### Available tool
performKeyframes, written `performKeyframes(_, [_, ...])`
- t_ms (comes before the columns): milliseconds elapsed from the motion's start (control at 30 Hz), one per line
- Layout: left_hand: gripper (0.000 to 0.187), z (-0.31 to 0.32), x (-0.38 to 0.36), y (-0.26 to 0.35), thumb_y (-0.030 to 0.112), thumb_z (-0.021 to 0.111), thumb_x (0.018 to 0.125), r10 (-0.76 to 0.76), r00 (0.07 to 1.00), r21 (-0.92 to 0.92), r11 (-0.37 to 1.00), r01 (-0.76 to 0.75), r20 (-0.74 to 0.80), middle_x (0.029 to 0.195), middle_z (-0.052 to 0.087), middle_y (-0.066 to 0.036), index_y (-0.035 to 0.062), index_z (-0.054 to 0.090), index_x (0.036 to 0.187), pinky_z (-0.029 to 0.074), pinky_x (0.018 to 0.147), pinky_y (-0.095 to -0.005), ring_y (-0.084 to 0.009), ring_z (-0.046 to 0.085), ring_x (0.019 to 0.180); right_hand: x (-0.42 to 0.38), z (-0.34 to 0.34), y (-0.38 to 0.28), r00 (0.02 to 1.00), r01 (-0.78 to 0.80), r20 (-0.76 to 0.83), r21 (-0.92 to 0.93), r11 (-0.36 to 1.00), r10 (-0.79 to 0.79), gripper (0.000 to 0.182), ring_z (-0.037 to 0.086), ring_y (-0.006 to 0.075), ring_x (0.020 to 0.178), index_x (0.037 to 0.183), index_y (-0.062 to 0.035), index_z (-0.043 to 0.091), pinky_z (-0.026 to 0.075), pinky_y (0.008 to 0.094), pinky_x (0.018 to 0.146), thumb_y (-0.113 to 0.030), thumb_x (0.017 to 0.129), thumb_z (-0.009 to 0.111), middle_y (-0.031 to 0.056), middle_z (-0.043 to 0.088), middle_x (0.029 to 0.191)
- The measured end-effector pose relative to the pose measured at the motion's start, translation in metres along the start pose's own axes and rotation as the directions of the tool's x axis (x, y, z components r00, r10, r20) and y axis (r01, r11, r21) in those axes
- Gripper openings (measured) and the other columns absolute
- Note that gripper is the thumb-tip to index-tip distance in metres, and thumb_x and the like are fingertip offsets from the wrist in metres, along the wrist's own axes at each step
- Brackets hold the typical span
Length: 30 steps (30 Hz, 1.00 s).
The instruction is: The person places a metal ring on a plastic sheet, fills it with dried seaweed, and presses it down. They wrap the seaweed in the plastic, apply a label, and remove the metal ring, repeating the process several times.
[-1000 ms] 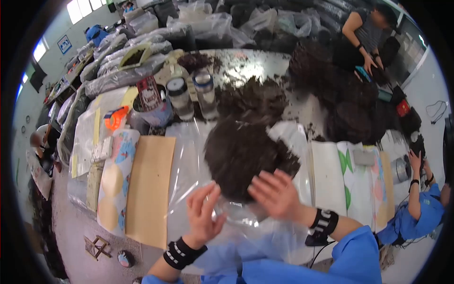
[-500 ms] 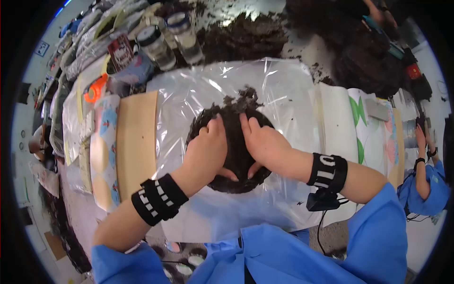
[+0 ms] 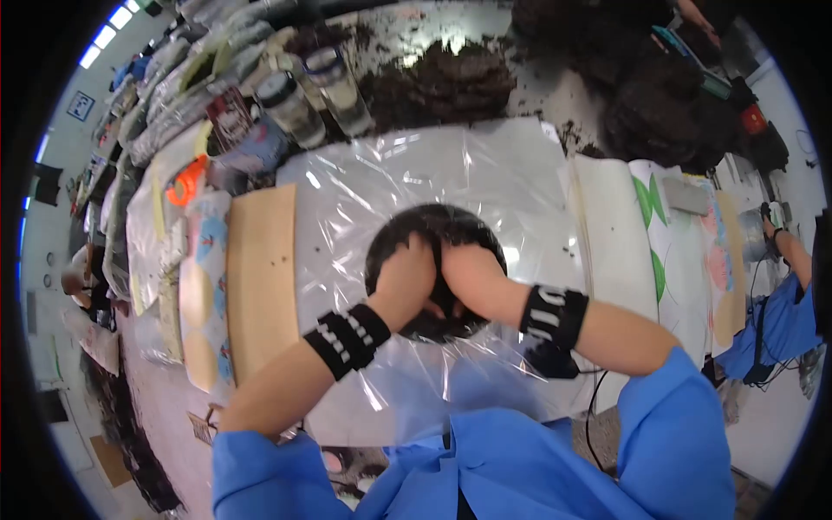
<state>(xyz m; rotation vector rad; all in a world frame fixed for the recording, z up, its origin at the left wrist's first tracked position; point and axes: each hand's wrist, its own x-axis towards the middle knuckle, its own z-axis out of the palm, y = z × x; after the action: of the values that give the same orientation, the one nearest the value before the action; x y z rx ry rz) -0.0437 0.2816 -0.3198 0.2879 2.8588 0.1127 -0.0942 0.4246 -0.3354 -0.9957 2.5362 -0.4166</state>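
- Hands sit closer together than half a second ago: the left hand (image 3: 406, 279) and right hand (image 3: 468, 276) now press side by side on the dark mound (image 3: 436, 232), and the loose tuft that stuck up at its far edge is gone, leaving a rounder, smoother shape.
- Both hands are spread wide and flat on the dark mound, palms down, gripping nothing; the fingertips are buried in the dark material, so how far they curl cannot be told.
- The dark mound lies in the middle of the clear plastic sheet (image 3: 511, 182), which covers the tabletop (image 3: 555, 95) under and around it.
- Black bands with white marks wrap both wrists just behind the dark mound's near edge, and blue sleeves follow below them.
- Left of the dark mound, touching the sheet's edge, lies a tan board (image 3: 258, 277); beyond that, a printed strip with coloured circles (image 3: 198, 295).
- Beyond the dark mound, to the far left, stand two clear jars (image 3: 316, 95) with lids on; what they hold cannot be made out.
- Straight beyond the dark mound, past the sheet's far edge, a loose heap of dark material (image 3: 451, 82) lies bare on the tabletop.
- Right of the dark mound lie white papers with green shapes (image 3: 646, 225), and further right another person's blue sleeve (image 3: 780, 321).
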Motion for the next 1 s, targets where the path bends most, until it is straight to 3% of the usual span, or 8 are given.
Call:
performKeyframes(133, [0.054, -0.029, -0.023, 0.0, 0.026, 0.086, 0.069, 0.013, 0.995, -0.06, 0.998, -0.007, 0.102, 0.112, 0.06, -0.015, 0.0013, 0.062, 0.111, 0.057, 0.078, -0.0405, -0.032, 0.066, 0.097, -0.04, -0.066, -0.01, 0.99, 0.094, -0.1, -0.098, 0.991, -0.104, 0.046, 0.065, 0.0299, 0.098, 0.103, 0.0024, 0.069, 0.055, 0.0418, 0.081, -0.031, 0.073, 0.079, 0.0175, 0.065, 0.104])
performKeyframes(200, [0.043, -0.044, -0.023, -0.001, 0.023, 0.083, 0.072, -0.001, 0.997, -0.086, 0.996, 0.008, 0.08, 0.114, 0.061, -0.011, 0.0092, 0.067, 0.109, 0.054, 0.082, -0.0407, -0.0306, 0.063, 0.103, -0.04, -0.109, 0.009, 0.539, 0.05, -0.817, -0.21, 0.976, -0.204, 0.049, 0.065, 0.0321, 0.094, 0.096, 0.0018, 0.071, 0.053, 0.0431, 0.079, -0.04, 0.072, 0.081, 0.0166, 0.067, 0.1])
performKeyframes(267, [0.055, -0.049, -0.015, -0.007, 0.025, 0.084, 0.069, 0.285, 0.829, -0.111, 0.918, -0.38, -0.481, 0.12, 0.059, -0.011, 0.0112, 0.066, 0.119, 0.05, 0.09, -0.0433, -0.0323, 0.058, 0.113, 0.008, -0.098, 0.058, 0.455, 0.038, -0.882, -0.118, 0.992, -0.122, 0.05, 0.065, 0.033, 0.089, 0.092, -0.0002, 0.071, 0.052, 0.0428, 0.076, -0.044, 0.071, 0.082, 0.0155, 0.068, 0.094])
performKeyframes(333, [0.076, -0.028, -0.006, -0.005, 0.026, 0.086, 0.066, 0.321, 0.932, -0.119, 0.932, -0.342, -0.169, 0.135, 0.053, -0.012, 0.0147, 0.058, 0.135, 0.045, 0.099, -0.0482, -0.0339, 0.046, 0.128, 0.021, -0.097, 0.082, 0.366, 0.037, -0.93, -0.027, 0.999, -0.039, 0.05, 0.066, 0.034, 0.085, 0.088, -0.0023, 0.072, 0.051, 0.0425, 0.073, -0.048, 0.071, 0.083, 0.0144, 0.069, 0.088])
performKeyframes(400, [0.081, -0.009, -0.007, -0.003, 0.028, 0.087, 0.065, 0.275, 0.954, -0.125, 0.949, -0.288, -0.117, 0.138, 0.051, -0.012, 0.018, 0.055, 0.138, 0.045, 0.1, -0.0471, -0.0336, 0.045, 0.13, 0.027, -0.107, 0.092, 0.896, -0.103, -0.384, 0.305, 0.947, 0.221, 0.05, 0.068, 0.0324, 0.079, 0.085, -0.0065, 0.074, 0.05, 0.0405, 0.07, -0.052, 0.07, 0.084, 0.012, 0.071, 0.08])
performKeyframes(600, [0.082, -0.005, -0.008, -0.008, 0.027, 0.088, 0.064, 0.254, 0.953, -0.156, 0.947, -0.28, -0.167, 0.14, 0.048, -0.012, 0.019, 0.055, 0.139, 0.046, 0.099, -0.0472, -0.0349, 0.045, 0.13, -0.002, -0.163, 0.235, 0.258, -0.096, -0.847, 0.457, 0.884, 0.465, 0.03, 0.067, 0.0178, 0.072, 0.101, -0.0046, 0.069, 0.051, 0.0303, 0.066, -0.028, 0.084, 0.077, 0.0086, 0.071, 0.08])
performKeyframes(733, [0.084, -0.003, -0.009, -0.005, 0.024, 0.088, 0.063, 0.253, 0.952, -0.177, 0.943, -0.282, -0.171, 0.141, 0.047, -0.013, 0.0187, 0.053, 0.139, 0.044, 0.101, -0.0476, -0.0362, 0.044, 0.131, -0.111, -0.117, 0.075, 0.877, 0.44, -0.386, 0.412, 0.798, -0.285, 0.06, 0.06, 0.0248, 0.113, 0.124, -0.0007, 0.059, 0.048, 0.0359, 0.095, -0.037, 0.082, 0.079, 0.0127, 0.061, 0.129])
performKeyframes(1000, [0.083, 0.0, -0.015, -0.002, 0.028, 0.086, 0.067, 0.226, 0.955, -0.132, 0.958, -0.253, -0.191, 0.144, 0.047, -0.012, 0.0167, 0.05, 0.142, 0.044, 0.103, -0.0475, -0.035, 0.043, 0.135, -0.162, -0.099, -0.05, 0.6, 0.79, 0.085, 0.093, 0.606, -0.796, 0.032, 0.061, 0.0226, 0.059, 0.079, -0.0038, 0.059, 0.049, 0.0394, 0.048, -0.033, 0.087, 0.07, 0.0059, 0.059, 0.07])
